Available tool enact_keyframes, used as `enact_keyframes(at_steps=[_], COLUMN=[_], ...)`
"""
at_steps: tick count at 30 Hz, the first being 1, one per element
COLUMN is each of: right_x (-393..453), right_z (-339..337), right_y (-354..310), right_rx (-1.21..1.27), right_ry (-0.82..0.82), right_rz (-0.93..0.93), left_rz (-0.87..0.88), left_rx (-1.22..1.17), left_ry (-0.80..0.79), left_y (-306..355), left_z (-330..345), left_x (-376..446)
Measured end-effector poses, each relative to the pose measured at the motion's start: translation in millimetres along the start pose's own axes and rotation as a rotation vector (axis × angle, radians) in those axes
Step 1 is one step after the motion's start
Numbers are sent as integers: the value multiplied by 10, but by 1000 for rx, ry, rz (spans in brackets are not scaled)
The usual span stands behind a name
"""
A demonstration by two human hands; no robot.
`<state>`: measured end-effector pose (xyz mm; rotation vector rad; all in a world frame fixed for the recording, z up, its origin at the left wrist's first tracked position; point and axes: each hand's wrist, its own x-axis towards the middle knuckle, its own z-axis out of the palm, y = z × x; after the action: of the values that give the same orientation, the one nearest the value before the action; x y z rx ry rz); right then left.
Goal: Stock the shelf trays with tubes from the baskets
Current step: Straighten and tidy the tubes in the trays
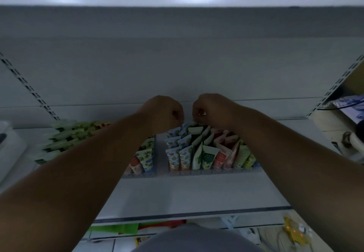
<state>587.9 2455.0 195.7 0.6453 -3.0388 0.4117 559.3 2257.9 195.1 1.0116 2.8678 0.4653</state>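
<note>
**Both hands at the back row of a dim shelf tray**

The light is poor and much detail is lost. Both arms reach forward over the white shelf. The left hand and right hand sit close together, fingers curled downward at the far end of the right tray. The fingertips are turned away from the camera, so whether either hand pinches a tube or only touches the row cannot be told.

The tubes stand in rows in that tray, in orange, green and red prints; their far rows are hidden under the hands. A second tray just to the left holds more tubes, mostly covered by the left forearm. Further left, a heap of pale green tubes lies on the shelf, blurred.

At the bottom edge, a lower shelf shows green and red packaging, cut off by the person's torso. Objects at the right edge are too dark to identify.
</note>
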Motion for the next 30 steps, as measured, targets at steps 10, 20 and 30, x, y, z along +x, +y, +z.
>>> enact_keyframes(at_steps=[10, 20, 30], right_x=[-57, -112, -222], right_z=[46, -75, -163], right_y=[-3, 60, 205], right_rx=[-8, 56, 3], right_ry=[-2, 43, -32], right_rz=[-18, -5, -5], left_rz=[-57, 3, 13], left_rx=[21, -46, 6], left_ry=[58, 84, -36], left_y=[34, -13, 241], left_z=[78, 37, 22], left_x=[-24, -31, 175])
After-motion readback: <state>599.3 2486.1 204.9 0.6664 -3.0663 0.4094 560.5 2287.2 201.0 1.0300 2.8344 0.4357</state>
